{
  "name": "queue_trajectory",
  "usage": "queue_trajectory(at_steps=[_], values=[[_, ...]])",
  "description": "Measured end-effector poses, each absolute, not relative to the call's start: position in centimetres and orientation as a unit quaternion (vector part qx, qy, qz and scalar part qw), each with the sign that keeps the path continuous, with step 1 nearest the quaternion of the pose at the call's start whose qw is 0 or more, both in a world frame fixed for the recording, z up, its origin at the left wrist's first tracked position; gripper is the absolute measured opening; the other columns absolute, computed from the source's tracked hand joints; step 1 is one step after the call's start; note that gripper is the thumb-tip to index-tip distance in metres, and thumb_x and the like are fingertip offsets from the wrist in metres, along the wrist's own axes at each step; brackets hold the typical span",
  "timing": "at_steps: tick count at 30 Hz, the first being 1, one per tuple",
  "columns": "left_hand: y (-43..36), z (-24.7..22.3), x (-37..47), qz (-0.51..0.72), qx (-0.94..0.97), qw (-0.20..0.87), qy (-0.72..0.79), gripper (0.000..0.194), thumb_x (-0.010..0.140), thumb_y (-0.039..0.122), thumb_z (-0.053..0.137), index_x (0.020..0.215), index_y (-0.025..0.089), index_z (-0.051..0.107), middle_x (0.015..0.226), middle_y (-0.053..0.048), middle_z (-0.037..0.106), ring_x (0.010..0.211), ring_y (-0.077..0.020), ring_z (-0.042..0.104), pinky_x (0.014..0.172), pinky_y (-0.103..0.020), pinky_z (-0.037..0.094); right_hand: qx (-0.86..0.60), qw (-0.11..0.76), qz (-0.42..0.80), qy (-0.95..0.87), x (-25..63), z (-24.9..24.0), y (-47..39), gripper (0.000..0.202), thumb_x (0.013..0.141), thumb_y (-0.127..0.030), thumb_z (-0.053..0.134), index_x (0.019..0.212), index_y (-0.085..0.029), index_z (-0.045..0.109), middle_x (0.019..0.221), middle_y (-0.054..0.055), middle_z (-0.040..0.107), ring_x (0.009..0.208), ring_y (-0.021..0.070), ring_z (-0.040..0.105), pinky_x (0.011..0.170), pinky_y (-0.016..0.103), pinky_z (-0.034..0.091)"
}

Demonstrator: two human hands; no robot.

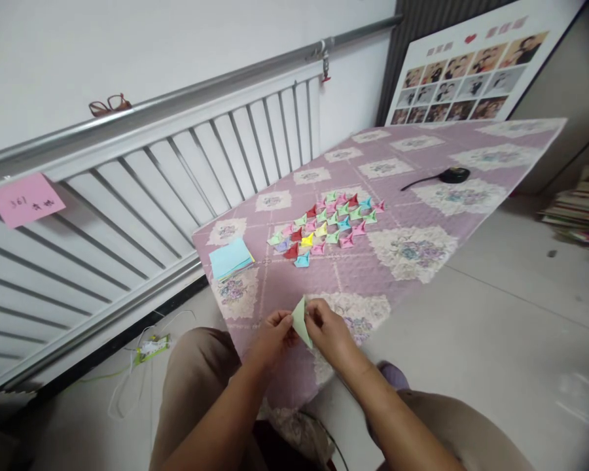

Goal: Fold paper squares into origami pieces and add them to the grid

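Observation:
Between my hands, over the near corner of the table, is a light green folded paper (301, 322), roughly triangular. My left hand (279, 330) pinches its left edge between thumb and fingers. On its right edge, my right hand (325, 322) grips it with bent fingers. Beyond the hands, several small folded paper pieces (320, 229) in green, pink, red, yellow and blue lie in slanting rows. A stack of square paper sheets (232, 257), light blue on top, lies to the left of these rows.
The table's purple floral cloth (324, 281) hangs around my legs. A black object with a strap (454, 175) lies at the far right of the table. Along the left runs a white radiator (142, 196) with glasses (110, 104) and a pink note (27, 200). A power strip (152, 348) is on the floor.

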State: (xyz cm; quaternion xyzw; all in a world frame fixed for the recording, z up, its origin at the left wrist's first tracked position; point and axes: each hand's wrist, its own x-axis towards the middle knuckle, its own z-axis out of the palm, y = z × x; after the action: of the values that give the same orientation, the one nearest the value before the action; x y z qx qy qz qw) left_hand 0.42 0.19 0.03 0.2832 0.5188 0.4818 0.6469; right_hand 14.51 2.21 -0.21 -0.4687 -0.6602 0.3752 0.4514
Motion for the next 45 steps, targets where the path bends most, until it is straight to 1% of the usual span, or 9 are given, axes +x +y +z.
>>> queue_trajectory(at_steps=[7,14,20,23,26,30,33,37,45], values=[[0.2,-0.1,-0.1,0.520,0.227,0.673,0.475,0.039,0.059,0.040,0.083,0.080,0.015,0.060,0.062,0.004,0.060,0.053,-0.0074,0.053,0.052,-0.019,0.040,-0.355,0.389,0.374,-0.764,15.4,0.4,2.3,0.019,0.090,-0.021,0.041,0.092,-0.022,0.060,0.087,0.003,0.060,0.083,0.0157,0.055,0.075,0.027,0.041],[0.4,0.0,-0.3,0.531,0.215,0.666,0.477,0.038,0.058,0.035,0.083,0.082,0.015,0.062,0.066,0.002,0.062,0.055,-0.0080,0.054,0.054,-0.020,0.040,-0.312,0.366,0.384,-0.788,15.7,0.3,2.3,0.034,0.075,-0.004,0.050,0.100,-0.023,0.061,0.094,0.003,0.058,0.088,0.0160,0.054,0.078,0.027,0.042],[0.4,-0.9,-0.3,0.481,0.288,0.646,0.518,0.030,0.066,0.039,0.076,0.083,0.016,0.064,0.056,0.005,0.053,0.049,-0.0070,0.045,0.050,-0.019,0.033,-0.317,0.355,0.374,-0.796,15.9,0.7,2.5,0.013,0.081,-0.012,0.057,0.087,-0.022,0.062,0.090,0.003,0.059,0.088,0.0171,0.055,0.078,0.028,0.042],[0.5,-1.3,-0.8,0.412,0.384,0.593,0.575,0.027,0.074,0.042,0.067,0.085,0.018,0.066,0.053,0.006,0.050,0.045,-0.0069,0.039,0.047,-0.020,0.028,-0.321,0.347,0.367,-0.801,16.1,0.7,2.6,0.011,0.082,-0.012,0.056,0.082,-0.022,0.061,0.085,0.002,0.058,0.085,0.0163,0.056,0.075,0.027,0.042],[0.7,-1.0,-1.5,0.376,0.472,0.523,0.603,0.021,0.080,0.036,0.061,0.091,0.019,0.067,0.065,0.003,0.058,0.053,-0.0088,0.045,0.051,-0.021,0.032,-0.313,0.346,0.372,-0.802,16.4,0.7,2.7,0.012,0.082,-0.011,0.056,0.083,-0.022,0.061,0.086,0.001,0.059,0.085,0.0155,0.056,0.076,0.026,0.041],[0.9,0.2,-2.0,0.425,0.488,0.478,0.594,0.023,0.079,0.025,0.057,0.100,0.019,0.065,0.085,-0.001,0.064,0.069,-0.0122,0.054,0.065,-0.023,0.041,-0.309,0.347,0.384,-0.798,16.5,0.8,2.6,0.009,0.082,-0.014,0.056,0.082,-0.022,0.061,0.086,0.001,0.061,0.085,0.0151,0.056,0.076,0.026,0.041],[0.7,1.8,-2.1,0.429,0.522,0.477,0.562,0.025,0.078,0.023,0.056,0.101,0.020,0.066,0.089,-0.003,0.065,0.076,-0.0147,0.056,0.070,-0.026,0.043,-0.313,0.334,0.394,-0.797,16.5,0.9,2.5,0.007,0.082,-0.016,0.056,0.079,-0.021,0.060,0.082,0.000,0.061,0.082,0.0149,0.056,0.073,0.025,0.040],[0.4,3.6,-2.2,0.412,0.591,0.492,0.489,0.018,0.076,0.021,0.062,0.092,0.022,0.072,0.112,-0.007,0.063,0.102,-0.0210,0.056,0.086,-0.029,0.043,-0.323,0.323,0.414,-0.787,16.6,1.1,2.4,0.007,0.083,-0.020,0.057,0.077,-0.022,0.060,0.079,-0.001,0.061,0.078,0.0148,0.055,0.071,0.025,0.039],[0.3,4.0,-2.8,0.378,0.558,0.588,0.447,0.024,0.077,0.041,0.070,0.081,0.017,0.069,0.102,-0.007,0.065,0.092,-0.0197,0.057,0.085,-0.029,0.042,-0.325,0.319,0.539,-0.709,17.4,2.2,2.1,0.024,0.088,-0.039,0.052,0.078,-0.020,0.063,0.075,0.000,0.059,0.071,0.0139,0.053,0.066,0.025,0.041]])
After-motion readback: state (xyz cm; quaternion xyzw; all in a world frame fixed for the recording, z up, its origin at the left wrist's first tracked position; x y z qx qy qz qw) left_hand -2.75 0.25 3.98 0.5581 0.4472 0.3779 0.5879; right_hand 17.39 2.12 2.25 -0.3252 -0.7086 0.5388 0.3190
